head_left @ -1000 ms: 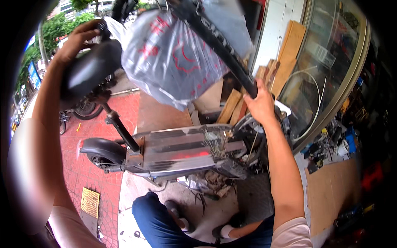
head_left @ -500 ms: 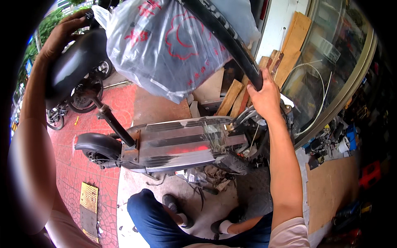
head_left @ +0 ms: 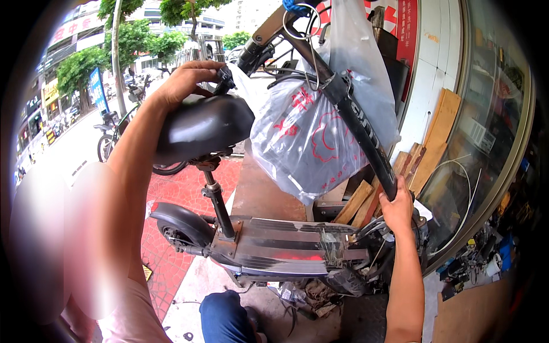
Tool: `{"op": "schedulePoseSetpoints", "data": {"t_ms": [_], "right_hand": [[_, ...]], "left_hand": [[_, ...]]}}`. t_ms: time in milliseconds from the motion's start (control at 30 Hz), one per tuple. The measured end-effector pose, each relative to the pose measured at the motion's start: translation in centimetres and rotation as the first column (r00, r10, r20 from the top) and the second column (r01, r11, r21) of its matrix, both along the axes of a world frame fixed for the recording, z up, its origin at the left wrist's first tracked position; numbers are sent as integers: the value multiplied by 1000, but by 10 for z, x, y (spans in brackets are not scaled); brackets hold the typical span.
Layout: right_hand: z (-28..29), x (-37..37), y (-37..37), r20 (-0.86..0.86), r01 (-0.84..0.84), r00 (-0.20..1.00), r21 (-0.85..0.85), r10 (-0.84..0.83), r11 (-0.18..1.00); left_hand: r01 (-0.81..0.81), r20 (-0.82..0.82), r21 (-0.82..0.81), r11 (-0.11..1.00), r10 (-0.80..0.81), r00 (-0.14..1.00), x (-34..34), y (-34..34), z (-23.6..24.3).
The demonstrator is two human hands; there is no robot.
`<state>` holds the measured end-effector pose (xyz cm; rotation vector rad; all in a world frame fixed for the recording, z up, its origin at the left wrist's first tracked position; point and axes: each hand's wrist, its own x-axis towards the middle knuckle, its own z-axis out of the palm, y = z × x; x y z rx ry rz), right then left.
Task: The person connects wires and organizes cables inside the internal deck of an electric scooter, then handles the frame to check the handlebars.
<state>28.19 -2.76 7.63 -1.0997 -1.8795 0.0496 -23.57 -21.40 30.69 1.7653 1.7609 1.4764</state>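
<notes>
A black electric scooter with a worn deck (head_left: 274, 243) stands across in front of me. Its black stem (head_left: 357, 123) slants down from upper left to lower right. My right hand (head_left: 398, 208) is wrapped round the stem's lower end, close to a bundle of cables (head_left: 380, 240). Whether the stem is joined to the deck there is hidden. My left hand (head_left: 191, 83) reaches over the black seat (head_left: 206, 127), its fingers closed on the black end of the handlebar (head_left: 224, 81). A whitish plastic bag (head_left: 297, 143) with red print hangs beside the stem.
Wooden boards (head_left: 437, 140) lean by a glass door (head_left: 486, 114) at right. Cluttered parts (head_left: 469, 260) and flat cardboard (head_left: 472, 311) lie on the right-hand floor. Debris (head_left: 311, 294) lies under the deck. A bicycle (head_left: 114, 134) stands left, beyond red paving (head_left: 166, 251).
My view has tilted up, bringing the handlebar and street into sight. The stem's lower end, in my right hand, appears nearer the deck. My left hand stays at the handlebar end.
</notes>
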Motion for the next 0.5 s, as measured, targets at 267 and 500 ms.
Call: {"op": "schedulePoseSetpoints", "data": {"t_ms": [267,500], "right_hand": [[6,1,-6,-17,6,1000,-30,-7,1000],[4,1,-6,-17,9,1000,-14,-9,1000]], "left_hand": [[3,23,15,1000,-4,1000,7,-1,-2],[-20,-113,52,998,26,993,-4,5,-9]]}}
